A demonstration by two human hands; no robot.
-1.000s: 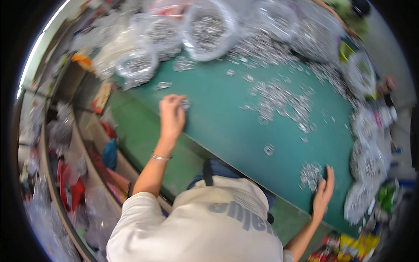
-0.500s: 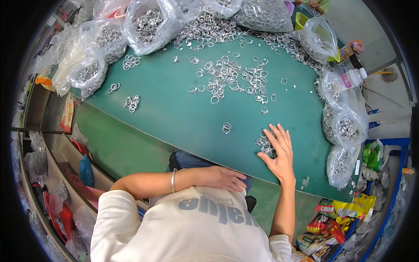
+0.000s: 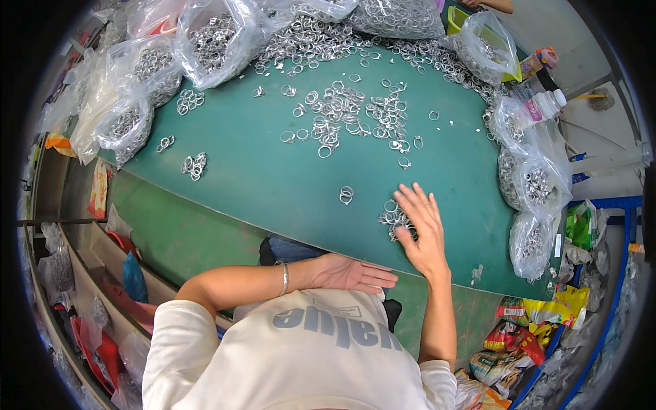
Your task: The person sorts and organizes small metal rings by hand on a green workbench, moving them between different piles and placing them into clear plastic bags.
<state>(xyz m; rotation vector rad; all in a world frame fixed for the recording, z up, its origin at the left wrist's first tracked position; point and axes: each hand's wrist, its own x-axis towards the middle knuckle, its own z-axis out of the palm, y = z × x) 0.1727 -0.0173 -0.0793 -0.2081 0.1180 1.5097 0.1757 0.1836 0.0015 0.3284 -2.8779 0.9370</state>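
A small heap of silver metal rings (image 3: 393, 217) lies near the front edge of the green table (image 3: 273, 188). My right hand (image 3: 424, 232) is against its right side, fingers spread, thumb over some of the rings. Below the table's front edge my left hand (image 3: 352, 273) is palm up with its fingers stretched out, and nothing lies on it. A pair of overlapping rings (image 3: 346, 195) sits left of the heap. Farther back, a wider scatter of loose rings (image 3: 338, 113) covers the middle of the table.
Clear plastic bags of rings (image 3: 213, 48) line the far side, and more bags (image 3: 536, 184) stand along the right edge. A plastic bottle (image 3: 543, 107) lies among them. Three small ring clusters (image 3: 195, 166) are at left. Another person's arm (image 3: 495, 5) shows at the top right.
My left hand has turned from palm down to palm up at the table's edge. My right hand and the small ring heap have shifted a little left. The view has moved slightly.
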